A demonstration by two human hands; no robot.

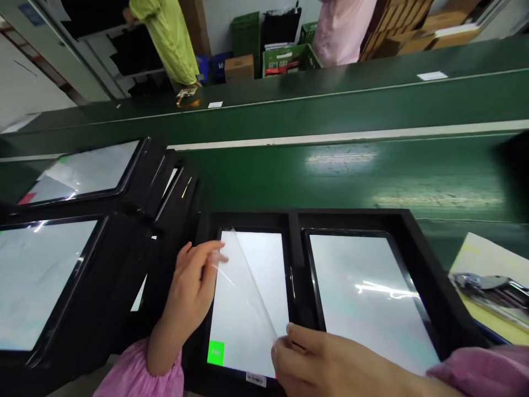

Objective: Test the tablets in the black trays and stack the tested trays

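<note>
A clear film (242, 295) slants across the lit tablet (268, 264) in a black tray's (351, 215) left slot, neither squared up nor fully off, seemingly midway; the right hand's (316, 358) fingers pinch its lower corner, the left hand's (190, 292) slightly parted, grip unclear.

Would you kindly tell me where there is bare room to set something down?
The green belt looks bare between front tray and white rail, from the stacked trays to a dark shape at right; so does the strip past the rail. Crowded: the paper with its metal tool, and the front tray, beneath the left hand and right hand.
</note>
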